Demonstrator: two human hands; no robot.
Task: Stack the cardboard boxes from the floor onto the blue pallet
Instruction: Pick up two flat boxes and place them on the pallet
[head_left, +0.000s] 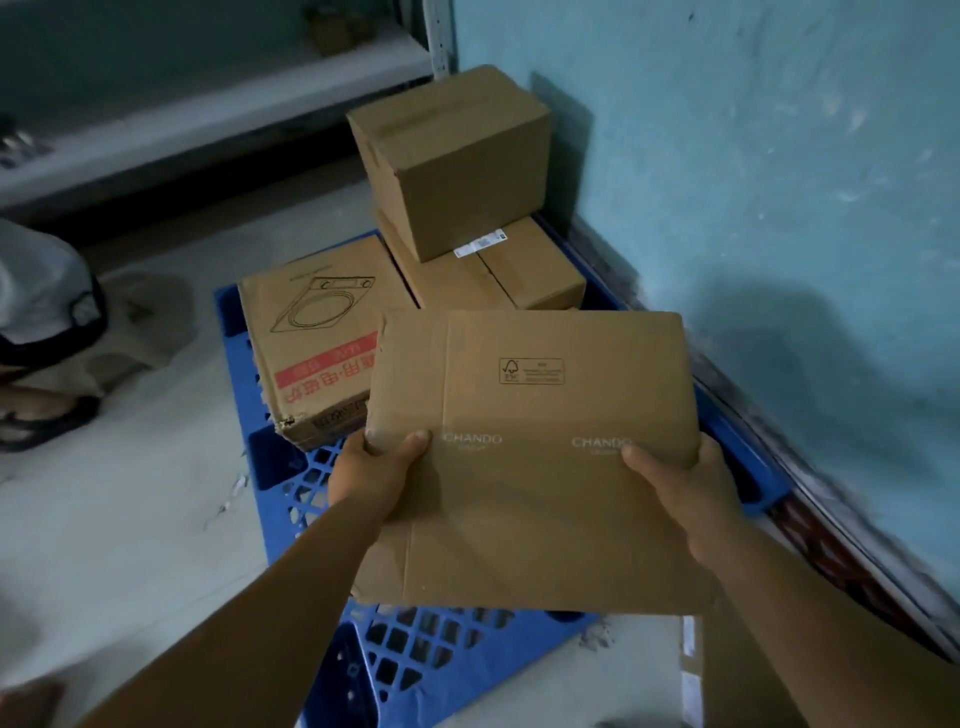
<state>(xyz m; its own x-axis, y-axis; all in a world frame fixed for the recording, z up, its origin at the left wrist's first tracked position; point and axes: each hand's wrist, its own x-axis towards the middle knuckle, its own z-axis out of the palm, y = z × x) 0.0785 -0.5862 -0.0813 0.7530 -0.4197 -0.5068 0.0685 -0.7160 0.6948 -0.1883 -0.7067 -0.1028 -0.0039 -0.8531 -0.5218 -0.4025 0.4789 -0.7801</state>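
I hold a brown cardboard box marked CHANDO (535, 415) over the near part of the blue pallet (415, 654). My left hand (374, 473) grips its left side with the thumb on top. My right hand (685, 493) grips its right side the same way. On the pallet behind it lies a box with a red stripe and a line drawing (306, 338). Further back, a flat box with a white label (498, 275) carries a smaller plain box (457, 156) on top.
A turquoise wall (779, 182) runs along the pallet's right edge. A low grey shelf (208, 114) stands at the back left. Another person's sandalled foot (41, 415) is at the left edge. Part of another box (737, 675) lies at bottom right on the pale floor.
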